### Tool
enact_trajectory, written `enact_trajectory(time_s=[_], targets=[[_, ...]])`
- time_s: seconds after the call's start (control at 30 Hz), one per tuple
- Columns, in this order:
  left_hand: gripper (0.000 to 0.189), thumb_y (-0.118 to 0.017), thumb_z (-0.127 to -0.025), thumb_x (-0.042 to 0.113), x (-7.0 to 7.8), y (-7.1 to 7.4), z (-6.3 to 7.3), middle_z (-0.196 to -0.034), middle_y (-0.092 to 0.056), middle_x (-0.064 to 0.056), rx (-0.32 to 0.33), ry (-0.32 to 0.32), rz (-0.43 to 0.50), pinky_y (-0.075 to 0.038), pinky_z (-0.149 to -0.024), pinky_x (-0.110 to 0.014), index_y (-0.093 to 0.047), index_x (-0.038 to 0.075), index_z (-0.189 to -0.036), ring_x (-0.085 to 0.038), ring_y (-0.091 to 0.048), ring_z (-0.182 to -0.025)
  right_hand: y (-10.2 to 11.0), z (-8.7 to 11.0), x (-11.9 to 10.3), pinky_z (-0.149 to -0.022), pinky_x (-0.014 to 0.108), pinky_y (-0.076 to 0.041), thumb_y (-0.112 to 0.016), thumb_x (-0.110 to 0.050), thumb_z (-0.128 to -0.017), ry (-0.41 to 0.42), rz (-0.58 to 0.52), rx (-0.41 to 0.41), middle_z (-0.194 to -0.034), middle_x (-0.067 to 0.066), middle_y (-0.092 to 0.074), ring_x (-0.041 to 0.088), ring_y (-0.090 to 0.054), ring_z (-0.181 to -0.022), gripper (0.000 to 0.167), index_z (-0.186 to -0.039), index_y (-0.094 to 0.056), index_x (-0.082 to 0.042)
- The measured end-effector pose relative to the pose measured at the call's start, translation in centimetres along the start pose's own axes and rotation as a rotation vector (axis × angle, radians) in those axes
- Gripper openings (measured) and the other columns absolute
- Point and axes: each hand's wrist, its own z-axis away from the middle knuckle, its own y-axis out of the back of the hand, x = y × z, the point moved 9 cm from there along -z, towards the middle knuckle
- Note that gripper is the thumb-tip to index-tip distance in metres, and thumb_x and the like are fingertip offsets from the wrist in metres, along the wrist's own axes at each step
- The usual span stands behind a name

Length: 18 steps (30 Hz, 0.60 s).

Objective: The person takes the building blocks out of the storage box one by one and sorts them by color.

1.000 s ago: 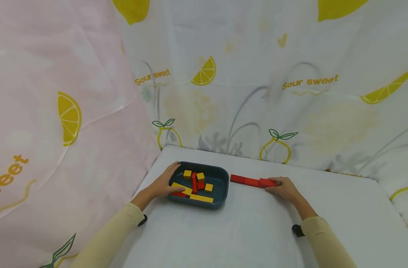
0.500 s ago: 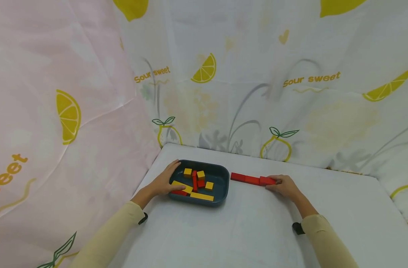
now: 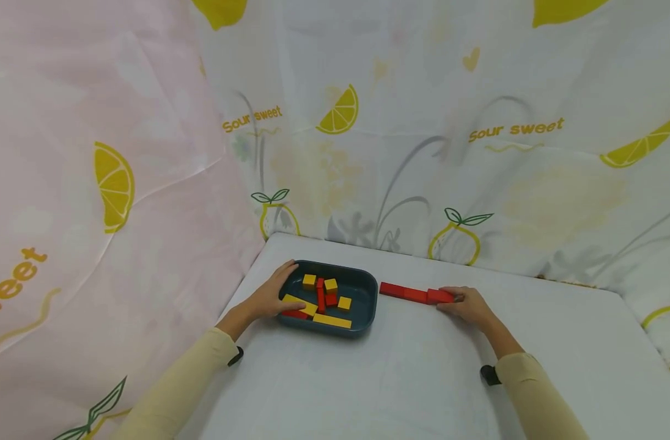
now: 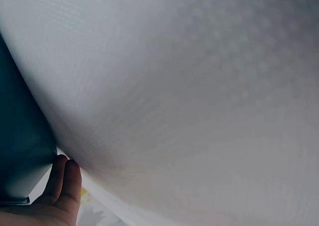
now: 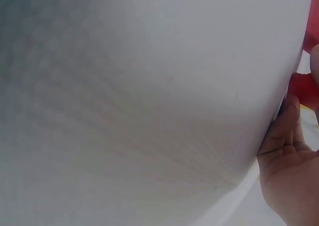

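My left hand (image 3: 269, 299) holds the dark blue dish (image 3: 368, 318) at its left end, thumb over the rim and fingers along the outer wall. In the left wrist view, those fingers (image 4: 71, 186) lie beside the dish's side. Inside the dish are yellow cubes (image 3: 344, 303), long yellow blocks (image 3: 332, 321) and red blocks (image 3: 321, 299). To the right, my right hand (image 3: 469, 305) pinches the right-end red block (image 3: 438, 296) of a row. Two more red blocks (image 3: 403, 293) continue that row toward the dish. The right wrist view shows red pieces (image 5: 305, 89) by the fingers, partly cut off.
A white cloth covers the table (image 3: 390, 379). Behind it hangs a lemon-print curtain (image 3: 401, 153), and a pinkish one (image 3: 159, 122) stands at the left. The table's right edge runs down past my right arm.
The right-end red block has shifted very slightly into line with the row, my right hand still on it. The left hand and dish stay put; the head view has moved a little.
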Motion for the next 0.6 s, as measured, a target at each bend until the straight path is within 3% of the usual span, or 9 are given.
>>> enact_trajectory(time_s=[0.3, 0.6], targets=[[0.105, -0.076, -0.078, 0.058, -0.22, 0.08, -0.13, -0.167, -0.011, -0.007, 0.010, -0.010, -0.009, -0.024, -0.119, -0.059, -0.021, 0.017, -0.158, -0.033, -0.018, -0.152, -0.23, -0.29, 0.34, -0.085, 0.040, -0.051, -0.079, -0.031, -0.083, -0.006, -0.026, -0.013, -0.130, 0.024, -0.056, 0.036, -0.052, -0.113, 0.067, -0.141, -0.054, -0.008], [0.106, -0.075, -0.078, 0.059, -0.28, -0.05, -0.10, -0.167, -0.010, -0.007, 0.003, -0.017, -0.004, -0.023, -0.119, -0.060, -0.020, 0.017, -0.158, -0.033, -0.018, -0.152, -0.21, -0.24, 0.26, -0.078, 0.033, -0.050, -0.079, -0.028, -0.084, -0.015, -0.025, -0.003, -0.123, 0.023, -0.057, 0.035, -0.051, -0.110, 0.058, -0.134, -0.060, -0.005]])
